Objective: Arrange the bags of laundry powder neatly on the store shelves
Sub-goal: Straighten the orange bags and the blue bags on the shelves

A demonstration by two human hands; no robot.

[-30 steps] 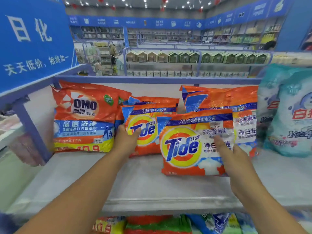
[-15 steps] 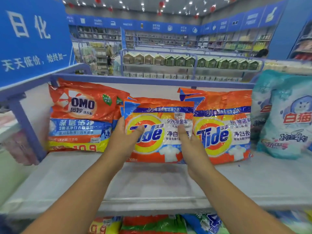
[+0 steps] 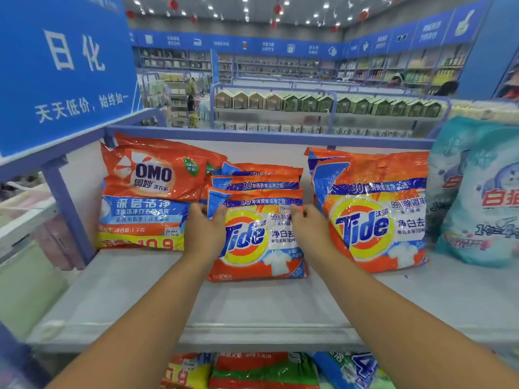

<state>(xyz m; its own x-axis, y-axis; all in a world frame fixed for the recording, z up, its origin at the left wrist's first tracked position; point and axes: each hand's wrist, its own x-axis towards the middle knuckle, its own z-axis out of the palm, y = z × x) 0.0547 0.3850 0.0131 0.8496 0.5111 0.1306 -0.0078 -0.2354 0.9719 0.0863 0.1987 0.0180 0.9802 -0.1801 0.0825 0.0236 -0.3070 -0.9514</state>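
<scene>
The blue hanging sign (image 3: 64, 71) reads 日化 and, smaller, 天天低价,始终如一. The orange OMO bag (image 3: 146, 192) carries OMO, 奥妙, 深层洁净 and a yellow price band — 10.9. The small Tide bag (image 3: 255, 237) shows Tide, 净白去 and 508 at its bottom edge. The large Tide bag (image 3: 370, 211) reads Tide, 99%除菌率. The teal bag (image 3: 483, 197) shows 白 — the rest is cut off.

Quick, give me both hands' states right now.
Left hand: grips the upper left edge of the front small Tide bag.
Right hand: fingers curled on the same bag's upper right edge.
</scene>
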